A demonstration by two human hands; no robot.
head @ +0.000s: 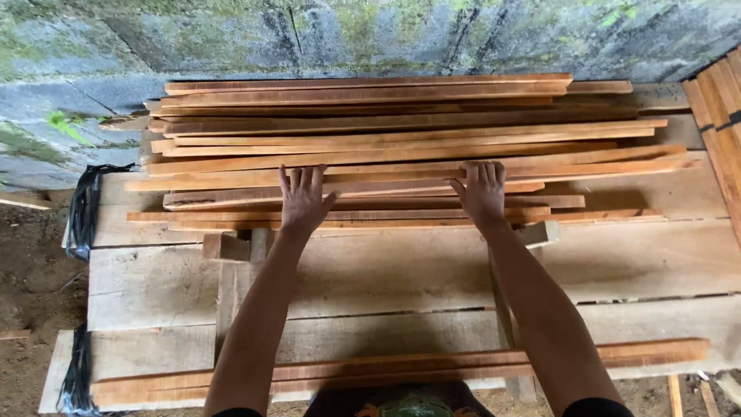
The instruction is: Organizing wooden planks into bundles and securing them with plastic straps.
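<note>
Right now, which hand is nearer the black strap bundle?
Left. The left hand lies on the slats toward the strap bundle; the right hand lies farther right.

A grey, moss-stained block wall [370, 35] rises behind a worktop [656, 262] of pale rough planks, with bare dirt floor [31, 286] at the left and black straps [83, 208] hanging over its left edge.

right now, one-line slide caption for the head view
Left hand and right hand pressed flat on a pile of thin wooden slats atop a plank workbench.
</note>
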